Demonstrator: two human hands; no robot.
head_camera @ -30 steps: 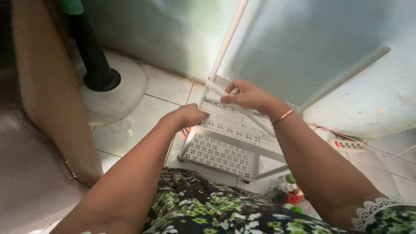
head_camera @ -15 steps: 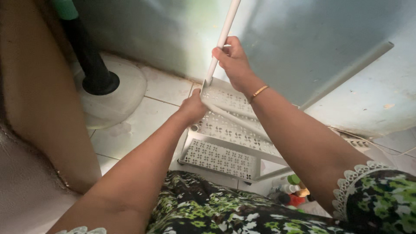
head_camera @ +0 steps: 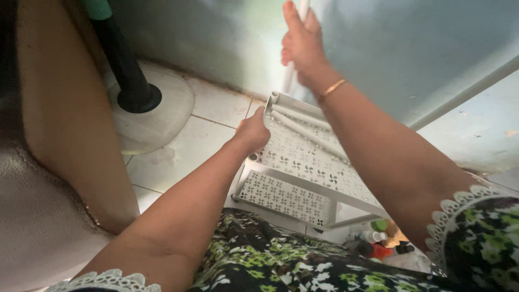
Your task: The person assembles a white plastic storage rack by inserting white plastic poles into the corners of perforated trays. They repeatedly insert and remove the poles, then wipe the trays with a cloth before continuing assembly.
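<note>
1. The white pole [head_camera: 303, 8] is now lifted clear of the white perforated shelf rack [head_camera: 303, 157]: half a second ago its lower end stood in the socket at the rack's far left corner, and now that corner socket [head_camera: 274, 97] stands open, with the pole's lower part showing only faintly behind the right wrist, above the rack.
2. The right hand [head_camera: 301, 46] has climbed with it, from just above the rack's far edge to the top edge of the view. Its fingers are closed around the pole, thumb pointing up; the pole's upper end runs out of the picture.
3. The left hand [head_camera: 253, 131] has stayed on the rack's left edge near the far corner, fingers curled over the rim, bracing it. How tightly it grips cannot be told.
4. Judging by this, the pole has come free of its corner, while the rack remains on the tiled floor [head_camera: 178, 157], tilted toward the wall [head_camera: 389, 59].
5. Two loose white rods [head_camera: 303, 121] lie across the upper shelf's far end.
6. Further out: a round fan base [head_camera: 157, 116] with its dark stand [head_camera: 127, 70] by the floor's far left, and small bottles [head_camera: 378, 238] beside the rack's near right corner.
</note>
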